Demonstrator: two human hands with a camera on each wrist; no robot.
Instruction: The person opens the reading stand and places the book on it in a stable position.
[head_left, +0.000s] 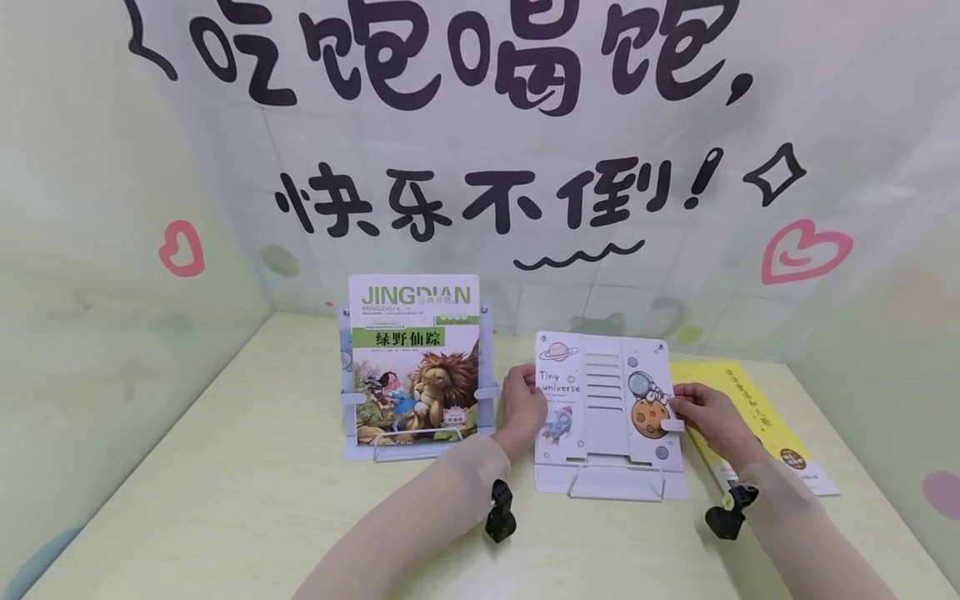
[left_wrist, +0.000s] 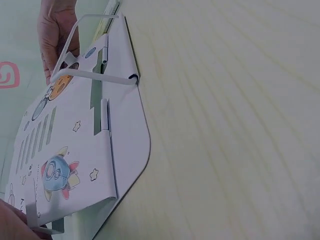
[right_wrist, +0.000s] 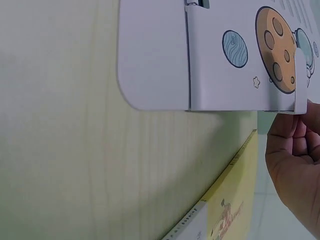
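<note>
A white book stand (head_left: 603,392) printed with a rocket, an astronaut and the words "Tiny universe" stands tilted back on its base plate. A clear wire-like ledge (head_left: 618,483) juts from its lower front. My left hand (head_left: 525,408) grips the panel's left edge, its fingertips partly hidden, by a side clip (left_wrist: 32,207) in the left wrist view. On the opposite edge my right hand (head_left: 712,421) pinches the panel beside the white right clip (right_wrist: 300,82). No book rests on this stand.
To the left, a second stand (head_left: 486,408) holds an upright book (head_left: 416,358) with a lion and a girl on its cover. A yellow book (head_left: 765,417) lies flat behind my right hand. The printed wall (head_left: 450,275) rises at the table's (head_left: 247,467) back edge.
</note>
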